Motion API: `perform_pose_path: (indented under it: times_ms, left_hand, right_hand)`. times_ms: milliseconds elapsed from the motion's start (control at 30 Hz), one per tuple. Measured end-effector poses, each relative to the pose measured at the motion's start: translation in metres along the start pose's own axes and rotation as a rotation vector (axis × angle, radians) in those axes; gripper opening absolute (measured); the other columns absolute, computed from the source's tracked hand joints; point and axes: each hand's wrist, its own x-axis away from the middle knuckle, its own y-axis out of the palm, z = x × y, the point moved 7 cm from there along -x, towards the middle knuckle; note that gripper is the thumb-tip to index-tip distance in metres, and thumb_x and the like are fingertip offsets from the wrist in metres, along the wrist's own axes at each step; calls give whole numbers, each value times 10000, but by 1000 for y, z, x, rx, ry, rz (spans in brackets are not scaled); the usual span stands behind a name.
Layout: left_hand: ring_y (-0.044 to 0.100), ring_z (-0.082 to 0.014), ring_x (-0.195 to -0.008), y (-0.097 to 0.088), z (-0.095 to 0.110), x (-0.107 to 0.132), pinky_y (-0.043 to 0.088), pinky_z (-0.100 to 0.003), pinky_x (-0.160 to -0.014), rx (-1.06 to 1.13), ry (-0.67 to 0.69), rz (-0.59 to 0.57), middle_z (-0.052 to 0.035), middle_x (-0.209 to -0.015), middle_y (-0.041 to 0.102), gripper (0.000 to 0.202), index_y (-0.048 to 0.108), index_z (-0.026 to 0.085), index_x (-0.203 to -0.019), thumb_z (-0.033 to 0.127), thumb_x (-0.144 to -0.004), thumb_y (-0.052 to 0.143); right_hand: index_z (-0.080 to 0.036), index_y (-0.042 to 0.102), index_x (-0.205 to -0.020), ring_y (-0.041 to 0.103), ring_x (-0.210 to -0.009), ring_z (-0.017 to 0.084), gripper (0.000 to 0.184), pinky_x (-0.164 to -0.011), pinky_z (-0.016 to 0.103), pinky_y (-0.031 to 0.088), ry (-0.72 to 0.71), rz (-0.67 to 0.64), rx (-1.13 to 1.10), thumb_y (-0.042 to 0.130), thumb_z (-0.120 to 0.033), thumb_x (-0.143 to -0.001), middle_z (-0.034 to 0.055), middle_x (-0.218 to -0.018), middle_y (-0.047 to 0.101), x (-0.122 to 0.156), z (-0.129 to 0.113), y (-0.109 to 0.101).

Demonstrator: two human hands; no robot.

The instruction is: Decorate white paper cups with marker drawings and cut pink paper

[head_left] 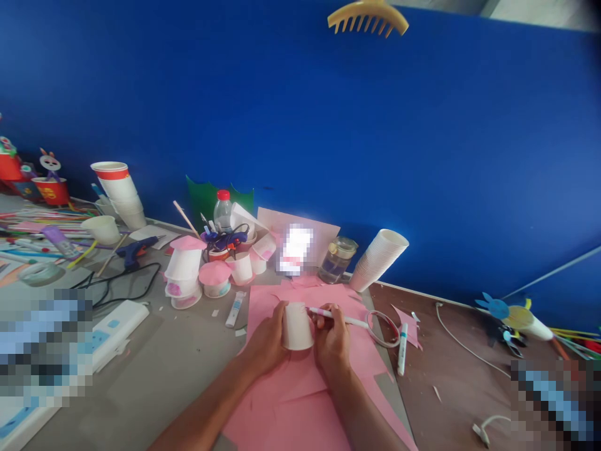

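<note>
A white paper cup stands upside down over the pink paper, its wider rim toward me. My left hand grips the cup's left side. Between the fingers of my right hand is a white marker pen with a pinkish band, its tip at the cup's upper right side. Faint marks show near the cup's top edge; I cannot make out their shape. Just beyond the hands, a lit phone, blurred, leans against a pink card.
Pink-decorated paper cups stand at the back left, near a glue gun and a power strip. A glass jar, a leaning cup stack, a tape roll and another marker lie to the right. A blue partition rises behind.
</note>
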Motion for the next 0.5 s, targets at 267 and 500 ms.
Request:
perform_pose_path:
  times_ms: [267, 500]
  left_hand:
    - [604, -182, -732, -3, 5, 1, 416, -267, -608, -4, 27, 8, -63, -944, 655, 660, 232, 203, -1316, 165, -734, 543]
    - [607, -186, -758, -4, 7, 2, 419, -263, -619, 3, 19, 9, -51, -931, 653, 650, 242, 214, -1315, 172, -740, 541]
  right_hand:
    - [-183, 544, -627, 406, -492, 96, 299, -603, 245, 423, -126, -47, 96, 549, -377, -855, -65, -499, 444, 3, -8, 3]
    - [-193, 521, -605, 446, -481, 102, 286, -583, 251, 438, -78, -12, 136, 558, -350, -840, -73, -475, 425, 3, -3, -2]
